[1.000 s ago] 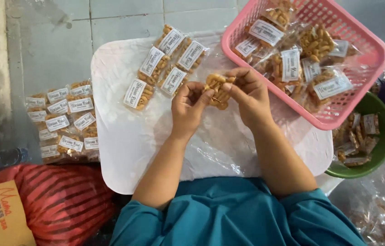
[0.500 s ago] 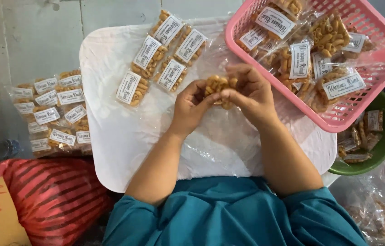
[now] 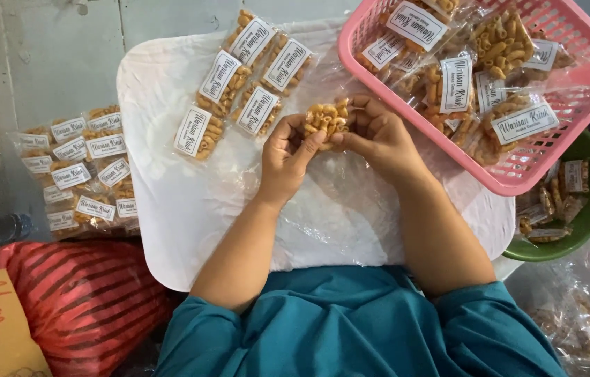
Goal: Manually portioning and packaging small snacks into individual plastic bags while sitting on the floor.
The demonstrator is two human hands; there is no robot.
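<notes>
Both hands share one grip: the left hand (image 3: pixel 286 155) and right hand (image 3: pixel 376 137) pinch a small clear packet of macaroni snacks (image 3: pixel 327 119) between fingertips, held just above the white tabletop (image 3: pixel 169 209) at centre frame. It looks like the packet's open end is being folded or pressed shut. Finished labelled packets (image 3: pixel 239 84) lie at upper centre, more fill the pink basket (image 3: pixel 588 91) at upper right. Setting this one down calls for a firm, even pinch.
</notes>
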